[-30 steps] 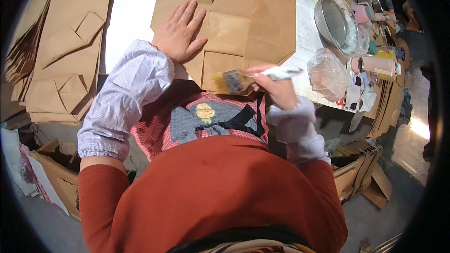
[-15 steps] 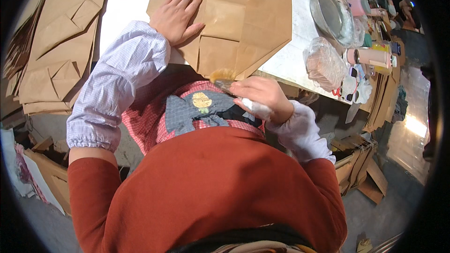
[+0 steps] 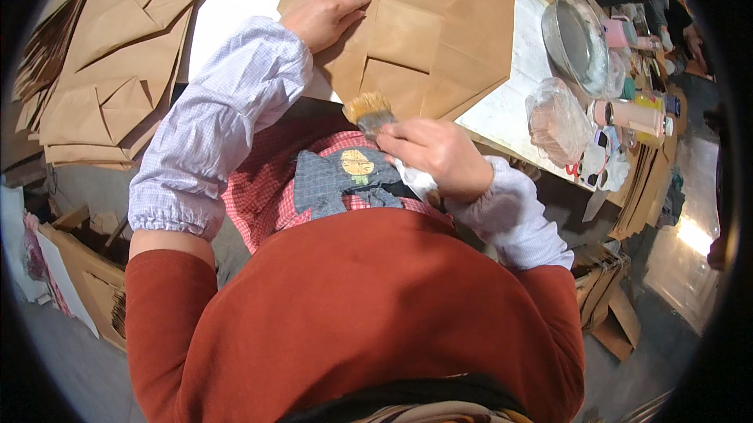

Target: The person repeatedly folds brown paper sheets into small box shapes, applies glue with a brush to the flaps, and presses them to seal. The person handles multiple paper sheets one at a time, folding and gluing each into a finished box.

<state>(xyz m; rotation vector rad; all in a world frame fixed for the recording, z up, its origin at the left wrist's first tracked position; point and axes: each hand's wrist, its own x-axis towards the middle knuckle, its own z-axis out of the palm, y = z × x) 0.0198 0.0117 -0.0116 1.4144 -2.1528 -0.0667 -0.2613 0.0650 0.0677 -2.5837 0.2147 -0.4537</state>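
A sheet of brown kraft paper (image 3: 471,27) with folded flaps, shaped like a paper bag bottom, lies on the white-topped table in front of me. My left hand (image 3: 328,14) rests on its left part, fingers together and slightly bent, gripping nothing. Close to my body, my right hand (image 3: 439,155) is closed round a flat paste brush (image 3: 372,113). The brush's yellowish bristles point up and left, at the near edge of the paper. Something white is wrapped round the handle or the hand; I cannot tell which.
Stacked brown paper bags (image 3: 118,54) lie at the left. On the right stand a metal basin (image 3: 576,40), a plastic-wrapped bundle (image 3: 557,121), a pink bottle (image 3: 634,116) and sunglasses (image 3: 602,158). Cardboard boxes (image 3: 88,266) sit on the floor at both sides.
My left hand's spread fingers have drawn together and turned rightward on the paper. The brush has tilted upward in my right hand, showing more bristles. The whole view has shifted slightly.
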